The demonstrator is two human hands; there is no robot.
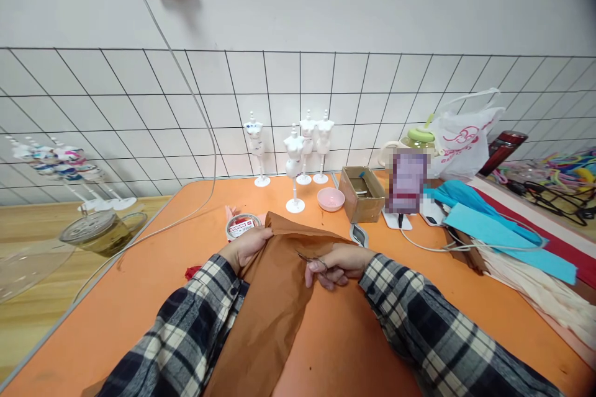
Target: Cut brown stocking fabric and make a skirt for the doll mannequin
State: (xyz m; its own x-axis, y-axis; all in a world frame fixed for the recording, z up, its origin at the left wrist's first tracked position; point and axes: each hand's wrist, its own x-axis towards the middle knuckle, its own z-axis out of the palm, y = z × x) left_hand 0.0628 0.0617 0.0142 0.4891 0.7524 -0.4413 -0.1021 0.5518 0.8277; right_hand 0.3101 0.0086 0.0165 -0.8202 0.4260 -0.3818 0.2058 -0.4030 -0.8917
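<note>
A long piece of brown fabric (270,298) lies on the orange table mat (139,298) and runs toward me between my arms. My left hand (246,247) is closed on the fabric's far left edge. My right hand (338,265) is closed on small metal scissors (311,258), whose blades touch the fabric near its top. Both sleeves are dark plaid.
Several white mini mannequins (294,164) stand at the back, with a pink bowl (330,198), a cardboard box (362,193) and a round tin (242,225) nearby. Blue fabric (493,217) and cables lie right. A glass cup (100,232) sits left.
</note>
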